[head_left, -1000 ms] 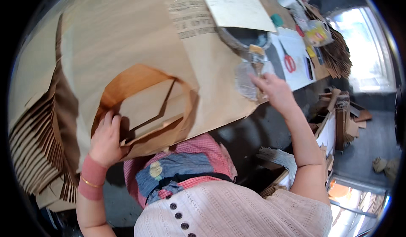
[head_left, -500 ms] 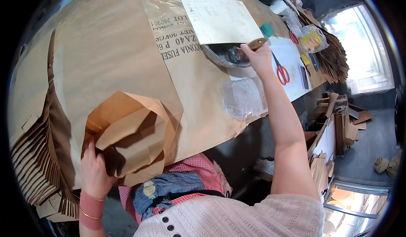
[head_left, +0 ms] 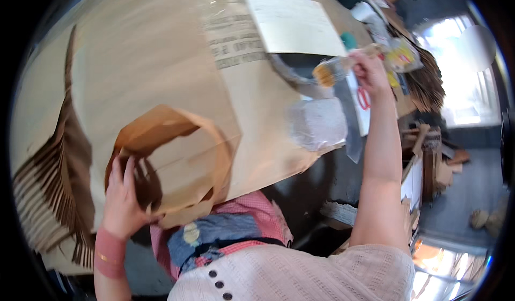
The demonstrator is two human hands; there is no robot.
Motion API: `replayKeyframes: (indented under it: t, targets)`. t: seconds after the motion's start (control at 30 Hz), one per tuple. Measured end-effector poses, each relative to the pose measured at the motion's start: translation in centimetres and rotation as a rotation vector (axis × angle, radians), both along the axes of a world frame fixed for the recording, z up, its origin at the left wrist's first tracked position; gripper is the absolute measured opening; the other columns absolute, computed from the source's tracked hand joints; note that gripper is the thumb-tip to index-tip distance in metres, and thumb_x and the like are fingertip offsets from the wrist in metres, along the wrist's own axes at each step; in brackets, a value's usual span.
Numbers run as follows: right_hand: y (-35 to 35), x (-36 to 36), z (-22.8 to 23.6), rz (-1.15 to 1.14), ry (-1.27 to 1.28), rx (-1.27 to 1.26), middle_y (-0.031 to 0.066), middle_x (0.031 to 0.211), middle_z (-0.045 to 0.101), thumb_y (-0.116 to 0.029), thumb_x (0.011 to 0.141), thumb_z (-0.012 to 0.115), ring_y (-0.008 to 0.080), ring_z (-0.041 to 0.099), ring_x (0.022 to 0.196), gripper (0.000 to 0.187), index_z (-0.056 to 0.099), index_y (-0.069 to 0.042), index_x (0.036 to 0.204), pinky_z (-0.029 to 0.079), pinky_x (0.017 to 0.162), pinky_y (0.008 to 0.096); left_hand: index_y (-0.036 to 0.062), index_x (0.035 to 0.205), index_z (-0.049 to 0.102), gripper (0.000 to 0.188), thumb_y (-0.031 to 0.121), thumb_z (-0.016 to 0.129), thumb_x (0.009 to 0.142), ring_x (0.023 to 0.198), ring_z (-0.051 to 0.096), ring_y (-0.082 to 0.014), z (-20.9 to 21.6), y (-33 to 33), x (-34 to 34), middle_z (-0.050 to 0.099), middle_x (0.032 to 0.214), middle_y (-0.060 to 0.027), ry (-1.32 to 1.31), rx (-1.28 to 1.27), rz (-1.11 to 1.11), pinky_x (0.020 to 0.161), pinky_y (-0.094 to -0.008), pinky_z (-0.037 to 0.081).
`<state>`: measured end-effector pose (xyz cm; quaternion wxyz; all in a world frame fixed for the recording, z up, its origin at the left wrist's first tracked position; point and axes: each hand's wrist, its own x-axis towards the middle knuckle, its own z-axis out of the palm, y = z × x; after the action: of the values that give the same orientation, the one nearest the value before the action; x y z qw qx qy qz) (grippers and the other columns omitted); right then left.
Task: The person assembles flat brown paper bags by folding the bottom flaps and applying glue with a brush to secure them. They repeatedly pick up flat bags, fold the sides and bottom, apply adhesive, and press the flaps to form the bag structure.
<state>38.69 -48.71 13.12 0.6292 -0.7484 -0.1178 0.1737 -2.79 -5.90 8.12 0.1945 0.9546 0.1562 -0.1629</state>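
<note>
A brown paper bag [head_left: 225,153] stands with its mouth unfolded at the near edge of the table, its inner flaps showing. My left hand [head_left: 122,196] holds its left rim, fingers reaching inside and thumb along the near edge. Up at the right, my right hand [head_left: 370,74] is closed around the handle of a paintbrush [head_left: 325,75], whose tan bristles point left. The brush is in the air just right of a dark round bowl [head_left: 292,76]. A cream sheet of card [head_left: 295,24] covers the bowl's far part.
Stacked folded paper bags [head_left: 51,204] fan out at the left. A plastic-wrapped block [head_left: 320,123] lies near the table's edge, with red-handled scissors [head_left: 363,98] beyond my right wrist. More brown paper [head_left: 426,83] is piled at the far right.
My right hand has lifted the brush out of the bowl and moved right. The left hand has shifted slightly on the bag, whose mouth now gapes wider. The view has shifted a little.
</note>
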Motion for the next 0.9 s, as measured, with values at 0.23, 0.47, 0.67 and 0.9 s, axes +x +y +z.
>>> replayKeyframes:
  t: [0.23,0.47,0.67,0.9]
  targets:
    - [16.9,-24.5,-1.2,0.009,-0.277,0.1,0.009,0.096,0.068,-0.012,0.091,0.058,0.0058,0.054,0.063,0.012,0.064,-0.002,0.091,0.043,0.053,0.021,0.0037,0.148,0.013,0.127,0.022,0.09,0.048,0.134,0.031,-0.0426,-1.8,2.3,0.3,0.03,0.143,-0.0261,-0.317,-0.363,-0.057,0.114,-0.044,0.029]
    - [31.3,-31.0,-9.3,0.268,0.116,0.165,0.0028,0.07,0.064,-0.009,0.086,0.061,0.0064,0.056,0.065,0.011,0.065,0.001,0.082,0.047,0.057,0.0263,0.0051,0.148,0.013,0.128,0.022,0.091,0.048,0.133,0.032,-0.0443,-3.1,1.9,-0.6,0.031,0.142,-0.0271,-0.398,-0.36,-0.077,0.11,-0.0451,0.035]
    - [28.2,-31.7,-7.6,0.397,0.144,0.013,0.0025,0.071,0.066,-0.007,0.085,0.063,0.0088,0.06,0.068,0.011,0.066,-0.001,0.076,0.049,0.061,0.0262,0.006,0.145,0.021,0.118,0.02,0.089,0.048,0.121,0.043,-0.0457,-3.6,1.2,-0.6,0.036,0.134,-0.027,-0.411,-0.301,-0.064,0.103,-0.0458,0.041]
    - [22.1,-26.0,-6.1,0.308,-0.54,-0.352,0.0136,0.072,0.066,-0.005,0.08,0.066,0.02,0.064,0.064,0.005,0.067,-0.001,0.08,0.05,0.061,0.0288,0.0045,0.14,0.029,0.107,0.019,0.087,0.051,0.12,0.045,-0.0437,-3.2,1.5,-0.6,0.04,0.132,-0.0252,-0.326,-0.322,-0.013,0.101,-0.0443,0.042]
